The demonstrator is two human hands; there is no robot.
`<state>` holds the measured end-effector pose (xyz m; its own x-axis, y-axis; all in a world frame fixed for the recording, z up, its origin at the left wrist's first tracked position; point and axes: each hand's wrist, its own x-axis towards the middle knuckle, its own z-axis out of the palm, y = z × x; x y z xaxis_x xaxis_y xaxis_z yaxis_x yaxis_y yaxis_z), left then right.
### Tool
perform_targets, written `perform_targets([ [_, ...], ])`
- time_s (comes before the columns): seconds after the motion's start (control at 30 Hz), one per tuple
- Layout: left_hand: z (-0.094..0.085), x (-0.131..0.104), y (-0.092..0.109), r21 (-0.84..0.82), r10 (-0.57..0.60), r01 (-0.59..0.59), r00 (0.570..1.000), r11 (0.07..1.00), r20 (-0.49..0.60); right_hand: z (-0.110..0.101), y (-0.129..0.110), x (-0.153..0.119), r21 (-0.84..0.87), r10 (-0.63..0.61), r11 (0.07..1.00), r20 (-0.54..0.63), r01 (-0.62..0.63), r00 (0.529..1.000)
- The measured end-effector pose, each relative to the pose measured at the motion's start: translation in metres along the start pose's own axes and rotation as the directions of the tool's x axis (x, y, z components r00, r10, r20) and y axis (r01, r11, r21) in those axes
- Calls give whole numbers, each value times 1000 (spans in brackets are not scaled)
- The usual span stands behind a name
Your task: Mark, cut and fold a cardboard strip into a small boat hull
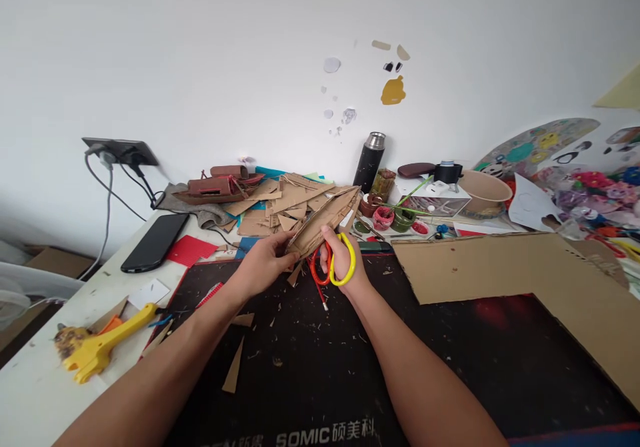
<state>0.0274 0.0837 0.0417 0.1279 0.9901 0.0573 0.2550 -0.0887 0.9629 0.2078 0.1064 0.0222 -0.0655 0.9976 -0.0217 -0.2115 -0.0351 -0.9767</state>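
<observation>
My left hand point(267, 260) pinches the lower left end of a narrow cardboard boat hull point(327, 221), which tilts up to a point at the right. In my right hand point(345, 257) are scissors point(353, 260) with one yellow and one red handle ring; their blades are hidden. The thumb of that hand also presses on the hull's near side. Below the hands, a thin red stick point(321, 293) shows on the black mat point(300, 367). Small cardboard offcuts point(233, 367) lie about on the mat.
Cardboard scraps point(295, 197) pile up behind the hull, beside brown model boats point(217, 187). Paint pots point(383, 217) and a black thermos point(371, 163) stand at the back. Left are a phone point(155, 242) and a yellow glue-gun-like tool point(105, 347); right, a large cardboard sheet point(465, 267).
</observation>
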Motion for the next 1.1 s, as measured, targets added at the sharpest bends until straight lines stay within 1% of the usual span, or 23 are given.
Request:
perform_targets([
  [0.07,0,0,-1,-16,-9,9,1000,1000,7,0,0,0,3,0,1000,5,0,1000],
  [0.2,0,0,-5,30,-13,14,999,999,-43,2,0,-1,-16,20,1000,17,-20,1000],
  [0.27,1,-1,-6,67,4,1,997,998,-82,2,1,-1,-16,33,999,21,-33,999],
  [0.4,6,-1,-5,127,79,-57,981,990,-176,2,5,0,-18,51,999,12,-51,999],
  [0.47,9,-1,-7,147,97,-68,975,987,-200,2,5,0,-24,56,998,0,-56,998],
  [0.53,11,0,-10,158,90,-57,973,986,-215,2,4,0,-20,53,998,-12,-53,999],
  [0.6,12,1,-14,114,64,-39,974,993,-219,3,2,-1,-9,46,999,-20,-46,999],
  [0.7,12,3,-17,-89,5,-26,974,996,-228,4,-1,-3,-1,46,999,-26,-46,999],
  [0.77,11,5,-15,-210,-30,-27,964,977,-264,5,-1,-4,-2,43,999,-3,-43,999],
  [0.83,8,6,-11,-249,-53,-26,951,968,-305,6,1,-4,12,43,999,53,-44,998],
  [0.9,2,7,-9,-233,-64,-19,936,972,-346,6,2,-5,40,46,998,124,-51,991],
  [0.97,-8,10,-8,-218,-72,-15,920,976,-386,5,2,-4,83,38,995,167,-53,985],
  [1.03,-20,13,-8,-222,-71,-22,912,975,-403,4,0,-2,142,22,989,149,-44,989],
  [1.1,-31,15,-7,-212,-53,-28,929,977,-367,2,-4,1,201,18,979,87,-36,996],
])
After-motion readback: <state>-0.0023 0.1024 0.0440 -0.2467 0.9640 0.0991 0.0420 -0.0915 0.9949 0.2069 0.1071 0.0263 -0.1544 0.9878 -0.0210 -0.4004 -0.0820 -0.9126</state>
